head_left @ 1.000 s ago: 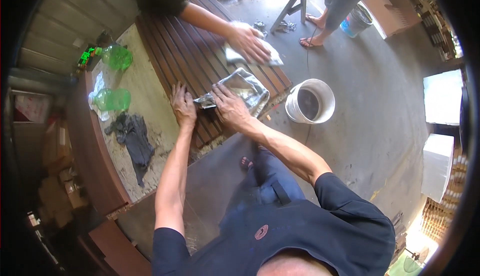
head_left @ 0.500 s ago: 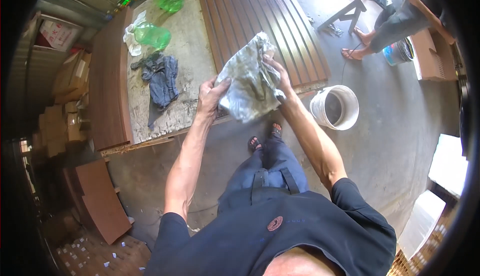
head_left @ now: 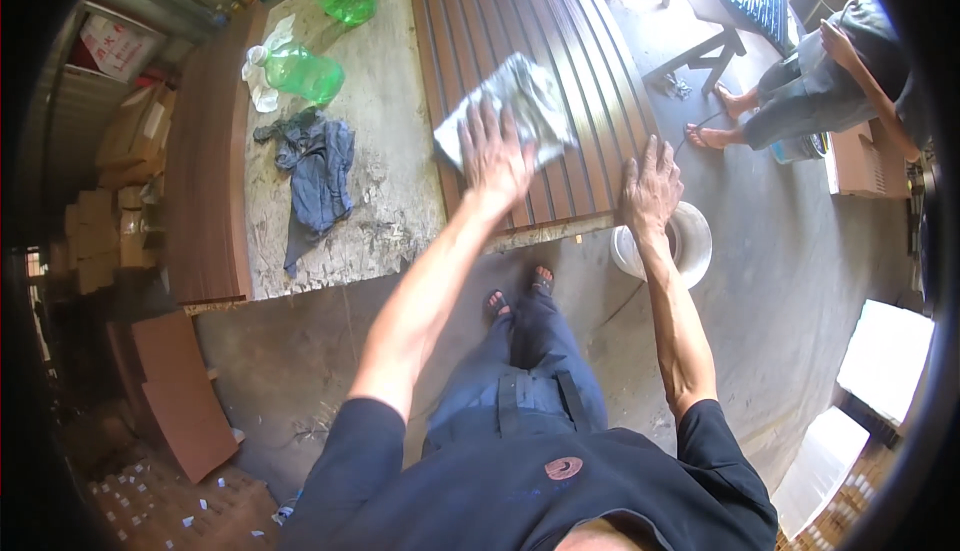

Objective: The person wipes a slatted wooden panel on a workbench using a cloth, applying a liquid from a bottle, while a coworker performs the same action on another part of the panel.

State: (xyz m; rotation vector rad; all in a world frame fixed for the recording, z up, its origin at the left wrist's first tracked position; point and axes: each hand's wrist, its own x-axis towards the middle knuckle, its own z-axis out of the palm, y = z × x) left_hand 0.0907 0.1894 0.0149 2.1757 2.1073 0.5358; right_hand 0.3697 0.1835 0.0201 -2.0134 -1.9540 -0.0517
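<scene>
— What do I have, counted?
— One pale cloth (head_left: 550,109) on one grooved brown panel (head_left: 480,26). Your left grip (head_left: 497,156) lies flat over it, fingers extended; your right grip (head_left: 652,189), uncurled, is at the panel's near right corner.
— And around me?
— Two green bottles (head_left: 303,74), one dark rag (head_left: 325,176). A strip of table (head_left: 385,176) divides rag from panel; one white bucket (head_left: 703,243) stands past the near edge, partly behind your right forearm.
</scene>
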